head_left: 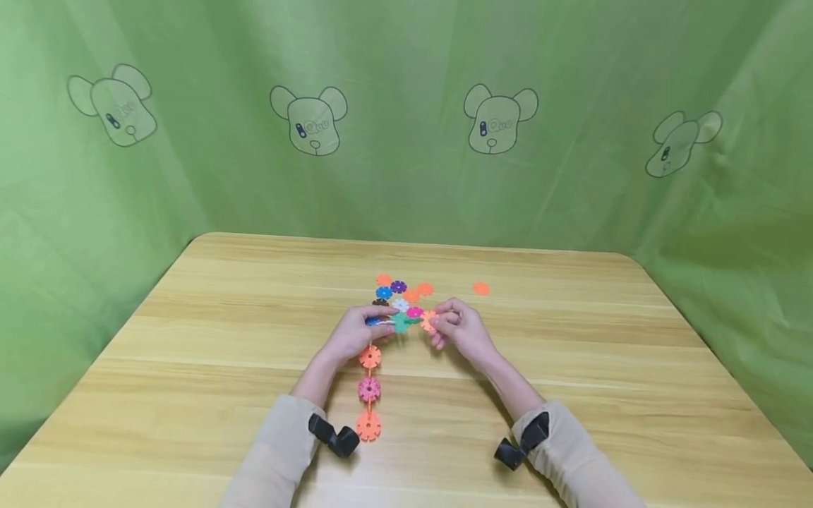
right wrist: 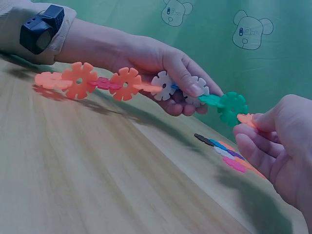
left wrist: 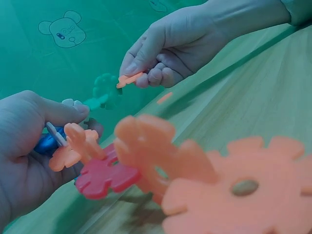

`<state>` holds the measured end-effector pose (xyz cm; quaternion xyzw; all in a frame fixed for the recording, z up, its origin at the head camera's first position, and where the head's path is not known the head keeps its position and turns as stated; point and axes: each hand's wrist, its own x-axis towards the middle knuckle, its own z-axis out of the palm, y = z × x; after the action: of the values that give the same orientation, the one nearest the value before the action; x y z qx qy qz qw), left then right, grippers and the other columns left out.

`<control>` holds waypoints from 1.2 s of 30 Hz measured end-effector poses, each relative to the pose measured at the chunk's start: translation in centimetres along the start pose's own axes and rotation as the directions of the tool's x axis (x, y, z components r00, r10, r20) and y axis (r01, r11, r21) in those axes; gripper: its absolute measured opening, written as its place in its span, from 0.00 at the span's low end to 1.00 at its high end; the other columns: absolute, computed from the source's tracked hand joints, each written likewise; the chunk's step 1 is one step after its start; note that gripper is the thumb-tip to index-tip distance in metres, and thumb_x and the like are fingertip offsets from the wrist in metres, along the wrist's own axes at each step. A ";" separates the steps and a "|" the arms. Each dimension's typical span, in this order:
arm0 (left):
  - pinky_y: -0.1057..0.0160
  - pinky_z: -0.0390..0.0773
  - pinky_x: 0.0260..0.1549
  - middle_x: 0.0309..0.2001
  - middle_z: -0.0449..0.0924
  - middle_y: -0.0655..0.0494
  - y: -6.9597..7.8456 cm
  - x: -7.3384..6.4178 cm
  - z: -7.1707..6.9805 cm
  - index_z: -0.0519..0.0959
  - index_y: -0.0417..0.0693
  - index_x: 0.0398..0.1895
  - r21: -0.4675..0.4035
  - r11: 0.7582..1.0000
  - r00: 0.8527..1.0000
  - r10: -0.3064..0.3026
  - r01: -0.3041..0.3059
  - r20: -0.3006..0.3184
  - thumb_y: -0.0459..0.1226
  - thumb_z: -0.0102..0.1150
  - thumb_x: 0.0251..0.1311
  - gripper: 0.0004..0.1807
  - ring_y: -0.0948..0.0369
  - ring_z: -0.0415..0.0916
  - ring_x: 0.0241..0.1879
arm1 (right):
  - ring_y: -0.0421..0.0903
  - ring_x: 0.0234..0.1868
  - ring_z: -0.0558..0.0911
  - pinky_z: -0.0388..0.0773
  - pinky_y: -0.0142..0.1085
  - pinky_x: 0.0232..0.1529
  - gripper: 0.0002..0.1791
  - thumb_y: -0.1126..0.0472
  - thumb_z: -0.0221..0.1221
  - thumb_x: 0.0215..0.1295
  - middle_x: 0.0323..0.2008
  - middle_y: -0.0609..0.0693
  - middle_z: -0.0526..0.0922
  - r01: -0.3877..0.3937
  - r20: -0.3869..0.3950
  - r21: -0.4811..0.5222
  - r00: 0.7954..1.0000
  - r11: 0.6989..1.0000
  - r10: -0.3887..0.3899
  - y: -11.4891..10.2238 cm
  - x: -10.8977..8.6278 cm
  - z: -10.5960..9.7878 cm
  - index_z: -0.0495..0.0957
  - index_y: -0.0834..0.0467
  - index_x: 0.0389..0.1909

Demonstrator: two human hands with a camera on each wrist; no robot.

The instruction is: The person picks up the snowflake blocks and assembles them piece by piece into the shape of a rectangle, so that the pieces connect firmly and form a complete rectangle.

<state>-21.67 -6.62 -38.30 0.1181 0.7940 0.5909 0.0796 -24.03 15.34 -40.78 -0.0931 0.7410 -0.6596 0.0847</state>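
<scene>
My left hand (head_left: 357,331) grips a chain of notched plastic discs, its thumb on a white disc (right wrist: 196,87) beside a blue one (left wrist: 48,141). From this hand a row of orange and pink discs (head_left: 369,389) hangs toward me, above the wood in the right wrist view. At the chain's other end are green discs (right wrist: 233,108). My right hand (head_left: 462,331) pinches an orange disc (left wrist: 129,79) between thumb and forefinger, its edge right at the outer green disc's edge.
Loose discs lie on the wooden table (head_left: 571,367) beyond the hands, among them a purple one (head_left: 399,287), a blue one (head_left: 384,292) and a pink one (right wrist: 235,164). A single orange disc (head_left: 481,288) lies farther right. Green curtain (head_left: 406,190) surrounds the table's back and sides.
</scene>
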 end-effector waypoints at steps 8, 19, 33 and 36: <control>0.54 0.78 0.41 0.51 0.73 0.37 -0.7 0.4 0.1 0.75 0.32 0.52 -0.073 0.997 0.999 0.013 -0.010 0.040 0.26 0.57 0.57 0.18 0.46 0.78 0.39 | 0.42 0.20 0.79 0.79 0.33 0.24 0.11 0.75 0.53 0.62 0.23 0.53 0.79 0.032 0.009 0.024 0.999 0.999 -0.032 -0.1 -0.1 0.0 0.64 0.73 0.44; 0.61 0.78 0.37 0.54 0.74 0.44 -2.8 1.5 0.6 0.79 0.42 0.50 -0.002 1.000 1.000 0.018 -0.018 -0.022 0.32 0.62 0.54 0.18 0.57 0.75 0.37 | 0.44 0.21 0.79 0.80 0.36 0.25 0.11 0.74 0.53 0.62 0.24 0.57 0.79 0.026 0.003 -0.042 1.000 0.999 -0.026 0.1 0.0 0.1 0.66 0.71 0.45; 0.58 0.78 0.40 0.44 0.80 0.47 -2.3 1.3 0.7 0.76 0.41 0.55 0.028 0.999 0.990 -0.019 0.015 0.138 0.42 0.55 0.62 0.21 0.56 0.79 0.38 | 0.44 0.23 0.79 0.81 0.36 0.29 0.17 0.72 0.54 0.62 0.30 0.62 0.80 -0.011 0.020 -0.066 1.000 0.998 0.013 0.2 0.4 0.4 0.71 0.72 0.52; 0.54 0.73 0.50 0.50 0.77 0.47 -2.3 1.2 0.7 0.76 0.42 0.54 0.074 0.997 0.989 -0.021 0.010 0.149 0.43 0.55 0.62 0.20 0.55 0.75 0.47 | 0.45 0.25 0.80 0.81 0.38 0.31 0.17 0.72 0.53 0.63 0.31 0.61 0.80 -0.014 0.056 -0.080 0.998 0.997 0.018 0.2 0.4 0.7 0.71 0.72 0.53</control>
<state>-22.88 -6.22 -40.73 0.1588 0.8079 0.5503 0.1390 -24.26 14.60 -41.08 -0.1094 0.7645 -0.6262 0.1073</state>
